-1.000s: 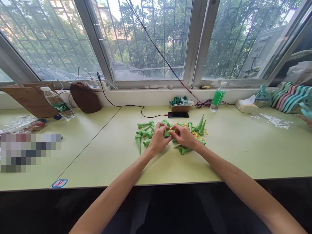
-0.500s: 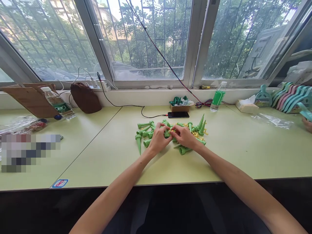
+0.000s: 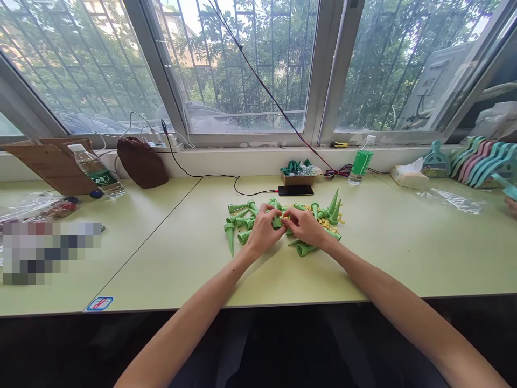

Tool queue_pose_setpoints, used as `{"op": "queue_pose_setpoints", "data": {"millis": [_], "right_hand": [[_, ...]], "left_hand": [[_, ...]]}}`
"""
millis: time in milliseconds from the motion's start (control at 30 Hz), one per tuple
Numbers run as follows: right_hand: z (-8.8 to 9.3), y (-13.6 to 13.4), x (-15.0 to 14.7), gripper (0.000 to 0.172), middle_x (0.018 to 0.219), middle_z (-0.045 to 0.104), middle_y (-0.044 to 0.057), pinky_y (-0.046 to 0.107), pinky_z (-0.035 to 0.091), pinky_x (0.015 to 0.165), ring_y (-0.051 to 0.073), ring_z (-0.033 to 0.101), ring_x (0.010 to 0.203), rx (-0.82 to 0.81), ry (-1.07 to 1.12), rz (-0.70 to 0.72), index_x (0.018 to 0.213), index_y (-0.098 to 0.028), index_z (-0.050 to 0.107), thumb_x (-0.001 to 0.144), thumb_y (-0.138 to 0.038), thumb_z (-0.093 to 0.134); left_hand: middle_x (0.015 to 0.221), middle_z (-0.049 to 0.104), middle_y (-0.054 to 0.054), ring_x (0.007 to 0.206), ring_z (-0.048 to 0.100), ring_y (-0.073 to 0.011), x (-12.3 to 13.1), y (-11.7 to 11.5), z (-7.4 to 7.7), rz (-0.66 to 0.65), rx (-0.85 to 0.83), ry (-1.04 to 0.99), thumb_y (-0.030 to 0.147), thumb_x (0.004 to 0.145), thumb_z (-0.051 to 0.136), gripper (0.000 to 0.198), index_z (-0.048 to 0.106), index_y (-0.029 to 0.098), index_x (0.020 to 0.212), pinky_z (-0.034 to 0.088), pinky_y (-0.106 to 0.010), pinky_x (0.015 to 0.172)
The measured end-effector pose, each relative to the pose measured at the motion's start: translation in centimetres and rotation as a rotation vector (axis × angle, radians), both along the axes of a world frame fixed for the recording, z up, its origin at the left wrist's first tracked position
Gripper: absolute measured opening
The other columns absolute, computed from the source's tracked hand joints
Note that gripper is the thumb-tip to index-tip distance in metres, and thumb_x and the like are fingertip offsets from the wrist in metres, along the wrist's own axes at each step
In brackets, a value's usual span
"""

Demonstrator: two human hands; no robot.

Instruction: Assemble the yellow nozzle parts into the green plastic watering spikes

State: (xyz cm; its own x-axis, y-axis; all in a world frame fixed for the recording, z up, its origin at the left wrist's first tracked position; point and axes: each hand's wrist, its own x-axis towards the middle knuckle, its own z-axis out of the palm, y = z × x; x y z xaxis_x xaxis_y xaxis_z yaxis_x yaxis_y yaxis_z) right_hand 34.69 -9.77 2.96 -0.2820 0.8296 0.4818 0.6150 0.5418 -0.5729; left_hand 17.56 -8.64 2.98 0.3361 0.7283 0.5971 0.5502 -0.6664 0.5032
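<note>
Over a pile of green plastic watering spikes, my left hand (image 3: 264, 233) and my right hand (image 3: 307, 227) meet with curled fingers. The left fingers close around a green watering spike (image 3: 277, 221), partly covered by the hand. Between both sets of fingertips shows a small yellow plastic piece (image 3: 284, 217), pinched by the right hand; its exact shape is too small to tell. Loose spikes lie around both hands, one of them (image 3: 229, 237) to the left and another (image 3: 306, 249) below the right wrist. More yellow pieces (image 3: 323, 213) are scattered behind the right hand.
Behind the pile are a phone (image 3: 295, 190) on a cable and a small box (image 3: 301, 175). A green-labelled bottle (image 3: 361, 161) and a tissue pack (image 3: 409, 175) stand to the right. At the right edge, another person's hand (image 3: 512, 206) is near a teal piece (image 3: 504, 186).
My hands keep almost the same position and grip. At the right edge, the other person's hand and the teal piece have shifted slightly.
</note>
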Motion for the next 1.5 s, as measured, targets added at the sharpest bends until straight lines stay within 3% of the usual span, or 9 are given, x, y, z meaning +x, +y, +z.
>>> {"op": "queue_pose_setpoints", "data": {"millis": [900, 1100, 1300, 1500], "right_hand": [[-0.1, -0.02, 0.07, 0.021, 0.057, 0.052, -0.004, 0.025, 0.032, 0.056, 0.012, 0.042, 0.051, -0.003, 0.002, 0.002, 0.086, -0.02, 0.058, 0.093, -0.038, 0.051], [0.04, 0.02, 0.0, 0.032, 0.059, 0.054, -0.002, 0.025, 0.032, 0.057, 0.012, 0.043, 0.053, -0.018, -0.003, -0.002, 0.076, -0.019, 0.058, 0.096, -0.041, 0.046], [0.03, 0.0, 0.04, 0.022, 0.06, 0.055, -0.003, 0.025, 0.032, 0.056, 0.012, 0.044, 0.052, -0.005, -0.002, 0.005, 0.089, -0.02, 0.059, 0.094, -0.039, 0.051], [-0.19, 0.16, 0.14, 0.028, 0.058, 0.053, -0.003, 0.025, 0.032, 0.056, 0.012, 0.043, 0.052, -0.01, -0.004, 0.004, 0.078, -0.019, 0.058, 0.095, -0.04, 0.048]], "left_hand": [[0.108, 0.052, -0.008, 0.086, 0.06, -0.0177, -0.02, 0.02, -0.04, -0.008, -0.027, -0.004, 0.024, 0.078, 0.068, 0.021, 0.066, 0.02, 0.098, 0.053, -0.032, 0.075], [0.106, 0.052, -0.007, 0.087, 0.06, -0.018, 0.05, -0.08, 0.14, -0.011, -0.032, 0.008, 0.024, 0.077, 0.069, 0.02, 0.066, 0.019, 0.097, 0.053, -0.032, 0.075], [0.107, 0.052, -0.007, 0.087, 0.06, -0.0181, -0.03, -0.02, 0.11, 0.003, -0.011, 0.011, 0.023, 0.077, 0.069, 0.021, 0.066, 0.02, 0.098, 0.053, -0.033, 0.077], [0.105, 0.053, -0.007, 0.085, 0.06, -0.018, 0.01, -0.08, 0.15, 0.004, 0.006, 0.022, 0.024, 0.078, 0.069, 0.019, 0.066, 0.02, 0.096, 0.053, -0.033, 0.077]]}}
